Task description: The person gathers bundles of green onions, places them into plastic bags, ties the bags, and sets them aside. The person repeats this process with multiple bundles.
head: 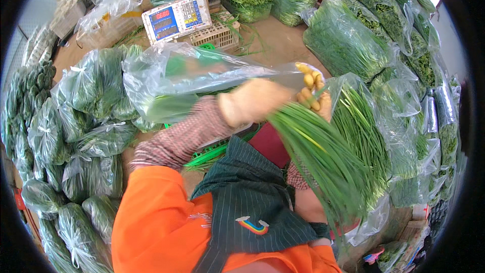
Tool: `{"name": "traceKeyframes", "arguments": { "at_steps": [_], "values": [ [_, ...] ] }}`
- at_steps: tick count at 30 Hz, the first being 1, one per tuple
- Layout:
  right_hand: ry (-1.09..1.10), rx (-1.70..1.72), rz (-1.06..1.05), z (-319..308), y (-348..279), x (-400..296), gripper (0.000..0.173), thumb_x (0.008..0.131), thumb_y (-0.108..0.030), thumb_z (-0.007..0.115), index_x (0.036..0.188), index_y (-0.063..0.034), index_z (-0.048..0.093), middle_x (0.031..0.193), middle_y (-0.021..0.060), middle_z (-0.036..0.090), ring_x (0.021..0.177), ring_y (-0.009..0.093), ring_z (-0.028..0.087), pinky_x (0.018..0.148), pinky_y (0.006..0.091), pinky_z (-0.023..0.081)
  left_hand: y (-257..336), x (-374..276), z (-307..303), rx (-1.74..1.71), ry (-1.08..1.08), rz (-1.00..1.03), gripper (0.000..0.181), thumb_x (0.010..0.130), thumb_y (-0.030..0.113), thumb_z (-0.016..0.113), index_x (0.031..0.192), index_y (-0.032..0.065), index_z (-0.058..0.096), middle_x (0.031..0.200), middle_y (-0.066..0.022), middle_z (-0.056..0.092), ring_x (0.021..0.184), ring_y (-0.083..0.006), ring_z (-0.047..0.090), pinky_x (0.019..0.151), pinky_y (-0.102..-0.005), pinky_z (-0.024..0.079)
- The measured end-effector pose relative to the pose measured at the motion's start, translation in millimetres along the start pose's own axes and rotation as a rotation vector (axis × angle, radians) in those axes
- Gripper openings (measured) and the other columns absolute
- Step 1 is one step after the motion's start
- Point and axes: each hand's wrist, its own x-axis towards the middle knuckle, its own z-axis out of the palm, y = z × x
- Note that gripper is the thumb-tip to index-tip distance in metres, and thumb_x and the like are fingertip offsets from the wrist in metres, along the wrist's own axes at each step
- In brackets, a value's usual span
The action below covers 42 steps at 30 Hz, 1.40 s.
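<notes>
A long bunch of green leaves, apparently garlic chives (322, 148), droops across my right forearm towards the lower right. My left hand (254, 100), in a tan glove and blurred, closes on the upper end of the bunch; its fingertips are hidden. Beyond it, my right hand (312, 87), in a yellow glove, curls its fingers on the gathered edge of a clear plastic bag (197, 66). That bag stretches leftward above my left forearm, with green leaves inside its left end. Another clear bag of chives (360, 132) stands just right of my hands.
A digital scale display (176, 19) stands ahead beside a plastic crate (216, 32). Tied bags of greens (49, 132) crowd the left side. Large bags of greens (348, 38) line the right. A green basket (212, 151) sits below my left forearm.
</notes>
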Motion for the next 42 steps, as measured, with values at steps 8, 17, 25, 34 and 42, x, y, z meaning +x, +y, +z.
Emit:
{"name": "traceKeyframes", "arguments": {
  "at_steps": [8,17,25,34,42],
  "values": [
    [0.228,-0.53,0.064,28.0,-57.9,30.8,0.028,0.089,-0.013,0.04,0.108,0.0056,0.048,0.104,0.0232,0.058,0.034,0.0,0.026,0.031,0.0159,0.023,-118.5,-269.0,-104.6,0.353,-0.23,-1.145,0.038,0.075,0.022,0.059,0.108,0.0025,0.055,0.105,-0.0199,0.057,0.098,-0.0319,0.055,0.086,-0.0378,0.042],
    [-0.008,-0.684,-0.147,3.6,-42.7,58.1,0.018,0.083,-0.014,0.05,0.092,-0.0008,0.06,0.088,0.0118,0.065,0.061,0.01,0.051,0.056,0.0198,0.04,-140.8,-271.0,-97.3,0.262,-0.533,-1.204,0.08,0.053,0.019,0.076,0.123,0.0046,0.041,0.124,-0.0209,0.045,0.116,-0.0344,0.042,0.099,-0.0363,0.032],
    [-0.056,-0.567,-0.212,70.5,-53.7,23.2,0.042,0.081,-0.02,0.055,0.113,0.0058,0.048,0.102,0.0215,0.06,0.056,0.007,0.052,0.055,0.0176,0.043,-156.3,-201.4,-88.1,0.471,-0.797,-1.238,0.038,0.079,0.032,0.049,0.107,0.0068,0.055,0.109,-0.0162,0.056,0.103,-0.0308,0.052,0.087,-0.0389,0.041],
    [0.061,-0.827,-0.061,61.5,-57.1,-9.6,0.042,0.083,-0.025,0.051,0.109,0.0082,0.049,0.095,0.02,0.062,0.042,0.002,0.042,0.048,0.0151,0.039,-130.4,-190.3,-60.5,0.318,-0.509,-1.109,0.051,0.07,0.011,0.066,0.119,0.0142,0.05,0.111,-0.0177,0.054,0.108,-0.0341,0.047,0.093,-0.0389,0.037],
    [0.129,-0.836,-0.055,56.0,-53.8,-16.4,0.036,0.084,-0.022,0.049,0.106,0.0072,0.051,0.094,0.0183,0.063,0.041,0.003,0.04,0.047,0.0171,0.038,-115.6,-213.9,-41.8,0.446,-0.194,-0.754,0.025,0.07,0.013,0.063,0.094,0.0167,0.061,0.083,-0.0064,0.058,0.084,-0.027,0.054,0.077,-0.0395,0.038]
  ]
}}
